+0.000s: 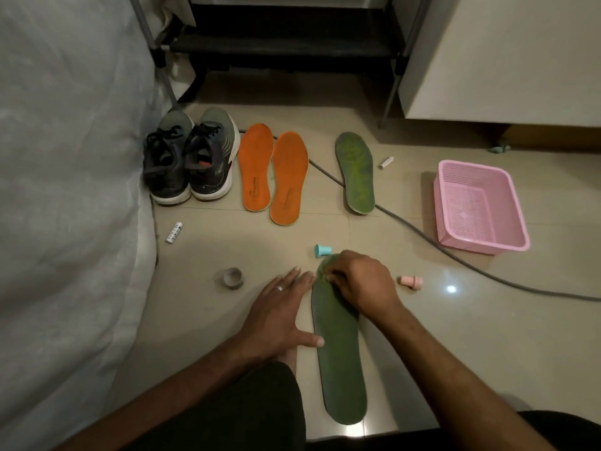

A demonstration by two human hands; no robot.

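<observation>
On the glossy beige tiled floor [227, 242], the green insole [341, 362] lies lengthwise just in front of the person, toe pointing away. The left hand [279, 317] rests flat, fingers spread, its thumb against the insole's edge. The right hand [361, 284] pinches at the toe with curled, bunched fingertips. It looks like toe-end work, and the next move needs the insole kept pinned. The insole is flat and dull dark green.

A: Far left of floor: pair of dark grey laced running shoes [208, 157]. Just beside them, two orange foam insoles [289, 180], side by side.
B: Noted. Right edge: pink perforated plastic basket [487, 247]. Grey cable [422, 236] passes under a lone green insole [356, 172]. Small cardboard tape roll [233, 277] sits nearer, left.
</observation>
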